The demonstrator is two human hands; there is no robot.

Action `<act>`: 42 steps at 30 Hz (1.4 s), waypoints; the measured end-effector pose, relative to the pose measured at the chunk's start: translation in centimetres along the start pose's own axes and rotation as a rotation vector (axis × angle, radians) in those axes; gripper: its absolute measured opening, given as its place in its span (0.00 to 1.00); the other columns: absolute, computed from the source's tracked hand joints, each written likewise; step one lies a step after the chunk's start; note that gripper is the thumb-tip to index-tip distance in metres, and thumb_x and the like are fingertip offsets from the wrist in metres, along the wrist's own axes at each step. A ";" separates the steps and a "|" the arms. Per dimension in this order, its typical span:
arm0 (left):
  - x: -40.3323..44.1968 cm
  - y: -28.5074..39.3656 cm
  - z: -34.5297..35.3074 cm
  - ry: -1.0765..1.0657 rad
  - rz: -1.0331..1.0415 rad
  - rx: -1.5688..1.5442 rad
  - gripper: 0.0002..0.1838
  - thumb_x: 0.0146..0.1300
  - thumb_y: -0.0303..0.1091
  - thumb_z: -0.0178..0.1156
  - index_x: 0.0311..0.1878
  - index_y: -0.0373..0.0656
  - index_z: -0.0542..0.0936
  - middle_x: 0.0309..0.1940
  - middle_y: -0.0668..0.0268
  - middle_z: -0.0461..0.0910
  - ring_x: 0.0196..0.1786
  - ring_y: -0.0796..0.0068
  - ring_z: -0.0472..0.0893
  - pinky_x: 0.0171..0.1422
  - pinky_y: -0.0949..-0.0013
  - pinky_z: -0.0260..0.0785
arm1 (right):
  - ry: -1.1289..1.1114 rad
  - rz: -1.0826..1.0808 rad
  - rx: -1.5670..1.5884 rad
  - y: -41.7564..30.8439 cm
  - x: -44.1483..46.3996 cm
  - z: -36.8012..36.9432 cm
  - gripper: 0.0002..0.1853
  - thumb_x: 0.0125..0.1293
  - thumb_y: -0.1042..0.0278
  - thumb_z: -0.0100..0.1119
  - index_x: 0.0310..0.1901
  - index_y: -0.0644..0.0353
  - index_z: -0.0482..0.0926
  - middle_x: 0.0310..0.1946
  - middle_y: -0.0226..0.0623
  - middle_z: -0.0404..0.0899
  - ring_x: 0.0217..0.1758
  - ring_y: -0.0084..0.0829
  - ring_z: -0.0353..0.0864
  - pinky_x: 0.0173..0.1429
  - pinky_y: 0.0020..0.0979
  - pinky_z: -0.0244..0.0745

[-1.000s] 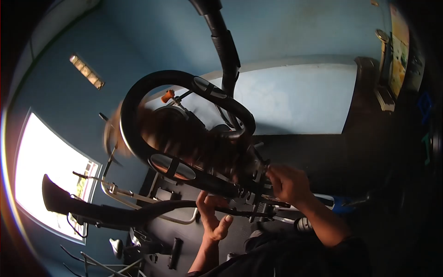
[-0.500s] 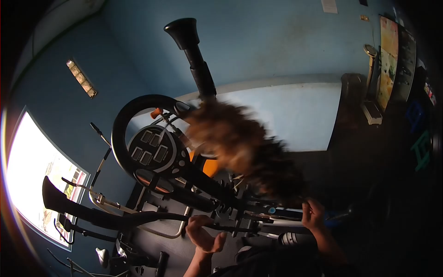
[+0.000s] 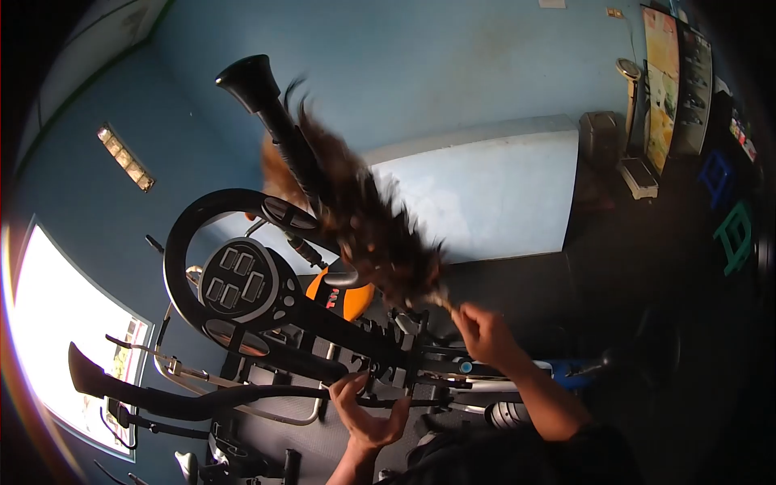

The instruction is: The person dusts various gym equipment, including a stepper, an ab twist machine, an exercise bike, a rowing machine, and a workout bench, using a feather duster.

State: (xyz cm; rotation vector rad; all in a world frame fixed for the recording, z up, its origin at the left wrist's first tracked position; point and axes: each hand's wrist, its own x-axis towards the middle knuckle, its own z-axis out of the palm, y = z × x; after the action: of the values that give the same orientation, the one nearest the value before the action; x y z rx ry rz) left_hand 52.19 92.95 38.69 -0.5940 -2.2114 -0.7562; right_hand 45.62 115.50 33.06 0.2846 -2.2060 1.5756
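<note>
- Blue wall (image 3: pixel 461 65): spans the far side of the room, with a low white panel (image 3: pixel 485 198) at its foot.
- Exercise machine (image 3: pixel 343 325): black, in front of the person; its ring handlebar (image 3: pixel 178 242) goes round a console (image 3: pixel 242 279) on the left.
- Bright window (image 3: pixel 73 347): left, past the machine.
- Feather duster (image 3: pixel 384 234): over the far side of the machine, sloping away to the left; its brown feathers show on both sides of the upper lever (image 3: pixel 255 85), which crosses in front of their tip.
- Lower lever (image 3: pixel 178 396): near side, running left from the left hand.
- Right hand (image 3: pixel 485 333): closed around the duster's handle.
- Left hand (image 3: pixel 368 416): half curled at the lower lever, thumb apart; I cannot tell whether it grips.
</note>
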 end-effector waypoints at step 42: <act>-7.2 -7.9 10.8 -0.700 -0.798 -0.078 0.37 0.55 0.43 0.66 0.64 0.40 0.61 0.57 0.51 0.65 0.56 0.58 0.69 0.55 0.59 0.66 | -0.119 0.687 -0.246 19.5 -14.8 10.0 0.13 0.65 0.63 0.52 0.31 0.64 0.76 0.23 0.52 0.79 0.29 0.51 0.80 0.33 0.47 0.75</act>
State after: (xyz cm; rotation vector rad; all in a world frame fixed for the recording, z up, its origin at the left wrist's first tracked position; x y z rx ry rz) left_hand 46.88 93.12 24.48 0.0562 -3.1329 -1.1521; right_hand 49.00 111.63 7.11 -0.5206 -2.7326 1.5887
